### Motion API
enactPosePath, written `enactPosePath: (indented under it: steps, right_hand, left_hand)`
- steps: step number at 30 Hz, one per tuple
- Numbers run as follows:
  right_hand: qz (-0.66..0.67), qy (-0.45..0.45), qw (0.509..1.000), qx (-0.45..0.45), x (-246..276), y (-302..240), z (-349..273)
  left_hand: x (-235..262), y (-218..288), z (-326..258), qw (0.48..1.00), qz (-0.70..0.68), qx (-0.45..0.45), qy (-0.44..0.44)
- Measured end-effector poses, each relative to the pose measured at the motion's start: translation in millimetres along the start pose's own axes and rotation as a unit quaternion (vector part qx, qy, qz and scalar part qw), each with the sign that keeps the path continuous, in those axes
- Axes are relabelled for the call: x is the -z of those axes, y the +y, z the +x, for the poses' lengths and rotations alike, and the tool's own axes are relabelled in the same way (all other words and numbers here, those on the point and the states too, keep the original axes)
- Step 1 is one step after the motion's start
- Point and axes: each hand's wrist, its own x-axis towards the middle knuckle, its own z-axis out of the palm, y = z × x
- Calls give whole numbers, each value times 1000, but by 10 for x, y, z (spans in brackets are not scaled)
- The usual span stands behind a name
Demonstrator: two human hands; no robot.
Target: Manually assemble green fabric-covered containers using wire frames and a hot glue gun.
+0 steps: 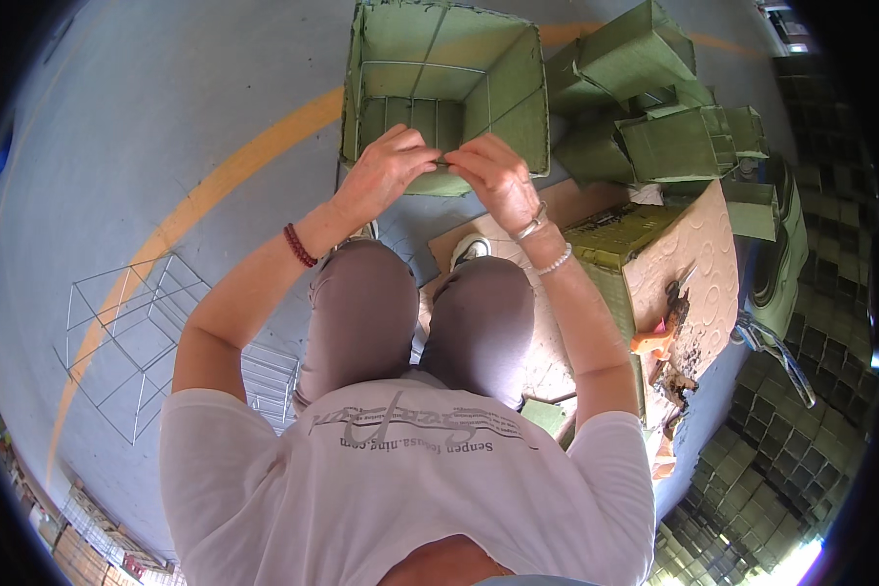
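Note:
In front of my knees an open-topped green box (513,122) stands with a thin metal wire frame (423,66) inside it. My left hand (389,174) and my right hand (498,181) meet at the middle of its near rim. Fingers and thumbs of both are closed in a pinch on the green edge, the fingertips almost touching. Exactly how the edge lies between them is hidden by the fingers.
Bare wire frames (135,337) lie on the floor at left. Several green boxes (640,59) are heaped at far right. A cardboard-topped box (689,264) beside my right arm bears scissors (676,288) and an orange-handled tool (652,342). Dark green stacks (742,469) line the right side.

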Motion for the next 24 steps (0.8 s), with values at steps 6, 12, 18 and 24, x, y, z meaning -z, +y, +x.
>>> enactPosePath:
  steps: [6, 12, 18, 24]
  right_hand:
    - [-43, -29, 997, 52, -104, 19, 16]
    - [-78, -88, 990, 83, -98, 90, 46]
    - [-21, -42, 998, 40, -45, -18, 31]
    - [-64, -60, 994, 61, -130, 14, 65]
  left_hand:
    - [23, -23, -7, 1000, -14, 16, 12]
    - [-9, -12, 21, 1000, -6, -2, -15]
    - [31, -20, 4, 999, 12, -2, -34]
    - [107, -30, -51, 999, -41, -9, 3]
